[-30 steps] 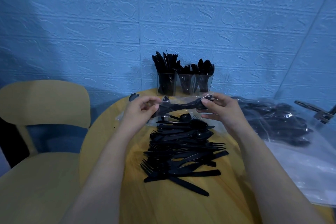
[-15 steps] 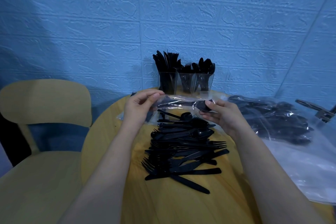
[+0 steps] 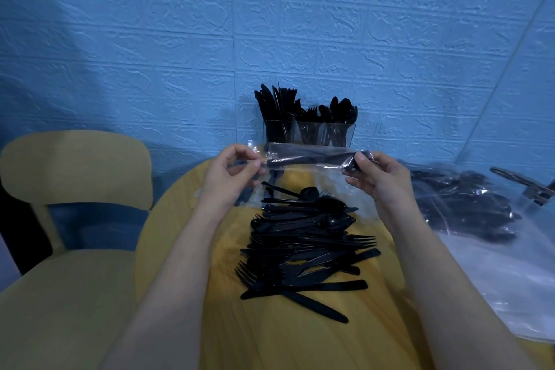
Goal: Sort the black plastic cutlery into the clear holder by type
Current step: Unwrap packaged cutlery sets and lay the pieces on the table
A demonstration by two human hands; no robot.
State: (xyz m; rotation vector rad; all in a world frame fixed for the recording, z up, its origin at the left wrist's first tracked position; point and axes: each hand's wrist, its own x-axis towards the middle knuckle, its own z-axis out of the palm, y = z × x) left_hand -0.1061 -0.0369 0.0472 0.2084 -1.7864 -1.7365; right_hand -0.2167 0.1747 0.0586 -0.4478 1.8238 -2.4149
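**Clear-wrapped cutlery packet held up between both hands**

Blue textured wall [image 3: 300, 24] fills the back. Yellow round bench [image 3: 285, 339] carries everything; a yellow chair [image 3: 75, 183] stands at its left. Large clear bag of wrapped black cutlery [image 3: 462, 207] lies on the bench at right. Loose pile of black forks, knives and spoons [image 3: 306, 246] sits mid-bench, between the forearms. Clear holder [image 3: 309, 132] stands at the far edge by the wall, three compartments: knives left, forks middle, spoons right. Wrapped cutlery packet [image 3: 309, 159] is held level above the pile, in front of the holder. Left hand [image 3: 228, 180] pinches the wrapper's left end; right hand [image 3: 378, 177] grips the right end, fingers curled round it.
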